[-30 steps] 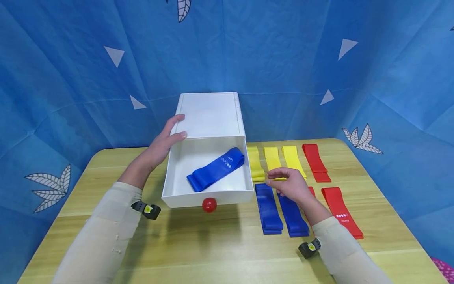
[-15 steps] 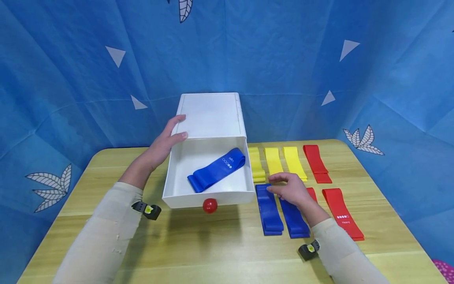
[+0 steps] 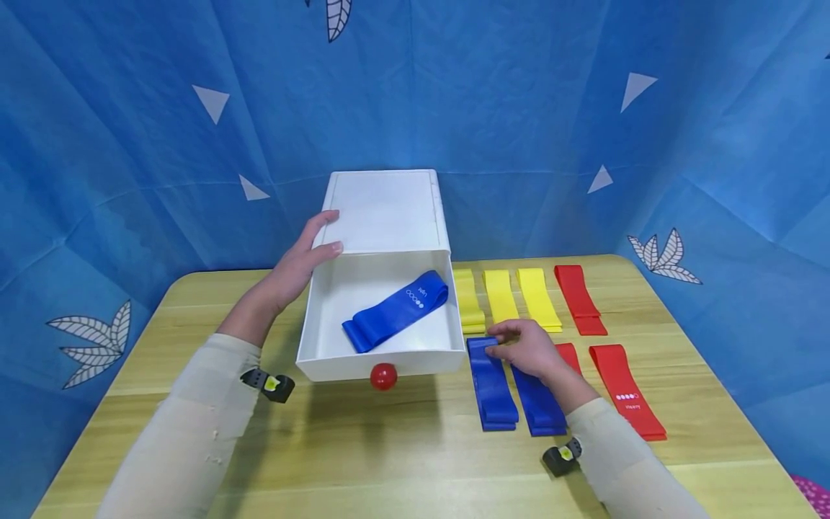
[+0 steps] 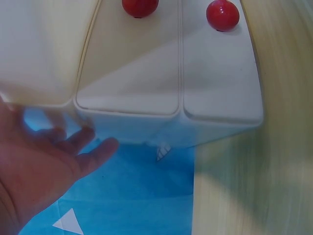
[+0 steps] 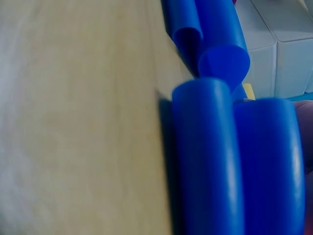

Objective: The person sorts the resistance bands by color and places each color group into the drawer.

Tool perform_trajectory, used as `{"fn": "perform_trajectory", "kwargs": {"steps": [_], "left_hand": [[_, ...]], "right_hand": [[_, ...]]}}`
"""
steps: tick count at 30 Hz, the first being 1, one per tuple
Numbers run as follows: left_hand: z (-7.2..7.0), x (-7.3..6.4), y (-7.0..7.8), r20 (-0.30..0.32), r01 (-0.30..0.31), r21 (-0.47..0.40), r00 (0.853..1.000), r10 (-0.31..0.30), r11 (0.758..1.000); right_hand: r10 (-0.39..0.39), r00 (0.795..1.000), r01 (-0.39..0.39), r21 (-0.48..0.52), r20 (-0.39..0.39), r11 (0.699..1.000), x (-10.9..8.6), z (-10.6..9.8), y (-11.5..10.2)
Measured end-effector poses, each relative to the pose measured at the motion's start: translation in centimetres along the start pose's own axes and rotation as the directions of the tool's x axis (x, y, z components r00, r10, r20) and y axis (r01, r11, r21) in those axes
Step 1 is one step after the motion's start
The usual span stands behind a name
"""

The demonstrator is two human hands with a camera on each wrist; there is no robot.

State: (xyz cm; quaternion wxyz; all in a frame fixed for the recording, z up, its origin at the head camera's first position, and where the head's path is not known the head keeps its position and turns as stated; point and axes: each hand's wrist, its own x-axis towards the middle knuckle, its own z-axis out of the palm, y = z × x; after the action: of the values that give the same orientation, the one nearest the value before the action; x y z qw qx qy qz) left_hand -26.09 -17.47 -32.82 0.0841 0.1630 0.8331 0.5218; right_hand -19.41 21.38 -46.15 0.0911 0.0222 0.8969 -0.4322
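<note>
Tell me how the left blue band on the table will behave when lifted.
The band is likely floppy, being a thin, flat strip. Its layered near end suggests it may unfold or spread. Its smooth sheen hints it could be slightly slippery.

Bare left hand (image 3: pixel 288 274), left of centre: thumb and fingers spread. Bare right hand (image 3: pixel 528 349), right of centre: fingers bent. Forearms in cream fabric (image 3: pixel 178 429) enter along lower edge.

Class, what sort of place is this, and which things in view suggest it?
Probably a staged tabletop workspace: a patterned blue cloth hangs behind a wood-grained table, where folded bands lie beside a white drawer unit.
</note>
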Motion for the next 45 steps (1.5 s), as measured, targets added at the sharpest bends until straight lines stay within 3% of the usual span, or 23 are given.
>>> {"fn": "perform_trajectory", "kwargs": {"steps": [13, 28, 45], "left_hand": [[0.0, -0.1, -0.3, -0.003, 0.002, 0.005, 1.0, -0.002, 1.0], [0.0, -0.1, -0.2, -0.004, -0.003, 0.011, 1.0, 0.003, 1.0], [0.0, 0.0, 0.0, -0.003, 0.01, 0.014, 1.0, -0.01, 1.0]], "right_hand": [[-0.106, 0.994, 0.106, -0.066, 0.004, 0.992, -0.3, 0.3, 0.1], [-0.202, 0.979, 0.202, 0.01, -0.021, 0.979, -1.4, 0.0, -0.6], [-0.188, 0.98, 0.194, 0.111, -0.067, 0.975, -2.9, -1.1, -1.8]]}}
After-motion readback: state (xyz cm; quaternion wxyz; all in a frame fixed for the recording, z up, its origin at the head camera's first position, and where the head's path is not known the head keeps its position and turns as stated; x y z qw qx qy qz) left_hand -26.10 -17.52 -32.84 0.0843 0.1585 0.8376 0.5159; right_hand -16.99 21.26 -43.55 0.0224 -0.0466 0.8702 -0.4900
